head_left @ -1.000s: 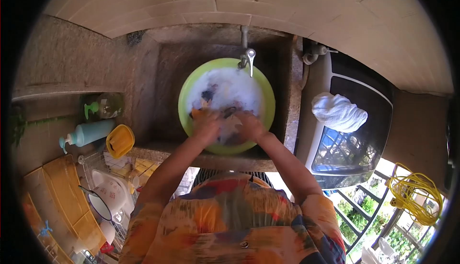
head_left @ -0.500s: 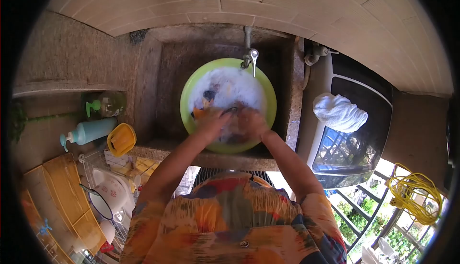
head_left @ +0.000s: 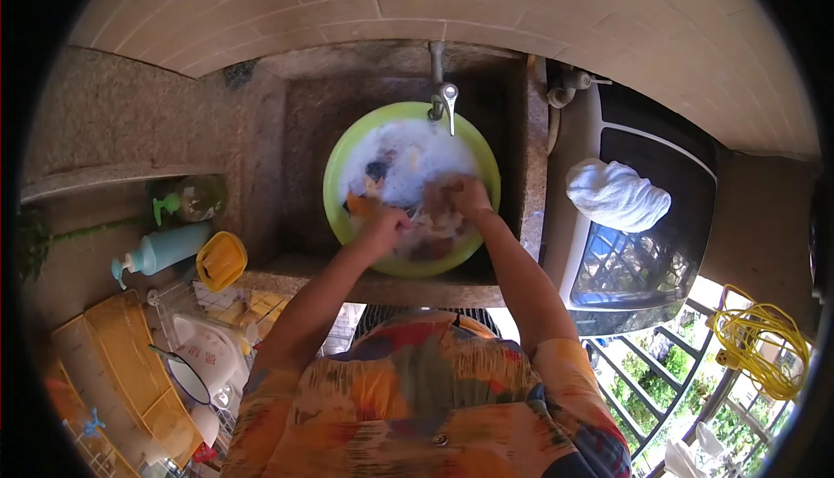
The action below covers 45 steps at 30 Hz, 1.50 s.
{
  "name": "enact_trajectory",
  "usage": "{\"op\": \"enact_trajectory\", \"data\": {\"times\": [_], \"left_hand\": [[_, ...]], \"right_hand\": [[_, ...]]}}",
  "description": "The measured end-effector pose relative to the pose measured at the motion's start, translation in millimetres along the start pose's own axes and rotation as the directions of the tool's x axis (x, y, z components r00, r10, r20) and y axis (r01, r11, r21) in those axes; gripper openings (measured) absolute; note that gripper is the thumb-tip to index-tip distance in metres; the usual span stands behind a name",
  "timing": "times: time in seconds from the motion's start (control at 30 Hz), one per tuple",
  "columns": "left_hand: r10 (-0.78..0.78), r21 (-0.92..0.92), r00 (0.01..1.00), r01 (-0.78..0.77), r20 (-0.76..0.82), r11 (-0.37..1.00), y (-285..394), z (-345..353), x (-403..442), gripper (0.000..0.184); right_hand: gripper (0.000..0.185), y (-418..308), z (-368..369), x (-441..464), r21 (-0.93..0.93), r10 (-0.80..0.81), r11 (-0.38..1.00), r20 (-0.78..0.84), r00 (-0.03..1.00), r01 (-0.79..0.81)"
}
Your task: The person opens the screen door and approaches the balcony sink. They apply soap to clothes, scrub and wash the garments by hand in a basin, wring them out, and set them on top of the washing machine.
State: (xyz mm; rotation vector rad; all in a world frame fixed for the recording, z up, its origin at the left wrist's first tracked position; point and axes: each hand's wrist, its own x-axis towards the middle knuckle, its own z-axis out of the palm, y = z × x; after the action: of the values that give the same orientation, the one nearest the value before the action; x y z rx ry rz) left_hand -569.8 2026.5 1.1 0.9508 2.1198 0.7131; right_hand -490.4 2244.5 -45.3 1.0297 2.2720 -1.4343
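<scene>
A light-green basin (head_left: 335, 161) holds white suds and soaked fabric. My right hand (head_left: 471, 198) is closed on a brownish wet cloth (head_left: 441, 193) at the right of the basin, its fingertips partly hidden by the fabric. At the lower left, my left hand (head_left: 385, 228) has curled fingers closed on part of the wet cloth, just above the water. Beside that hand an orange piece of fabric (head_left: 356, 204) pokes out of the foam, with a dark piece (head_left: 376, 170) farther back.
The basin stands in a stone sink (head_left: 300, 131) under a metal tap (head_left: 448, 100). A blue pump bottle (head_left: 165, 248) and a yellow container (head_left: 221, 261) are at left. To the right, a white cloth (head_left: 617, 195) lies on a dark-lidded machine (head_left: 647, 274); a yellow cord (head_left: 764, 343) hangs beyond.
My hands have moved apart. The right hand has risen slightly with brownish cloth in it, while the left has shifted a little down. The camera view has shifted slightly.
</scene>
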Motion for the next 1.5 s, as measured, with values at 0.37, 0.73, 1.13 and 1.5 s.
{"op": "enact_trajectory", "data": {"times": [0.37, 0.73, 1.13, 1.5], "left_hand": [[0.129, -0.204, 0.985, -0.151, -0.116, 0.967, 40, -17, 10, 0.042], [0.149, -0.866, 0.98, -0.189, -0.133, 0.463, 173, -111, -10, 0.03], [-0.089, -0.998, 0.995, -0.044, -0.039, -0.052, 93, -98, -3, 0.05], [-0.438, -0.99, 0.89, -0.078, -0.124, 0.121, 5, -114, -28, 0.044]], "right_hand": [[0.013, -53, -49, -77, 0.66, -0.154, 0.751, 0.15, 0.977, 0.017], [0.022, -205, -138, -166, 0.74, -0.633, 0.425, -0.168, 0.756, 0.521], [0.044, -98, -42, -80, 0.642, -0.489, 0.702, 0.12, 0.864, 0.308], [0.025, -89, -77, -82, 0.68, -0.31, 0.657, -0.149, 0.939, 0.325]]}}
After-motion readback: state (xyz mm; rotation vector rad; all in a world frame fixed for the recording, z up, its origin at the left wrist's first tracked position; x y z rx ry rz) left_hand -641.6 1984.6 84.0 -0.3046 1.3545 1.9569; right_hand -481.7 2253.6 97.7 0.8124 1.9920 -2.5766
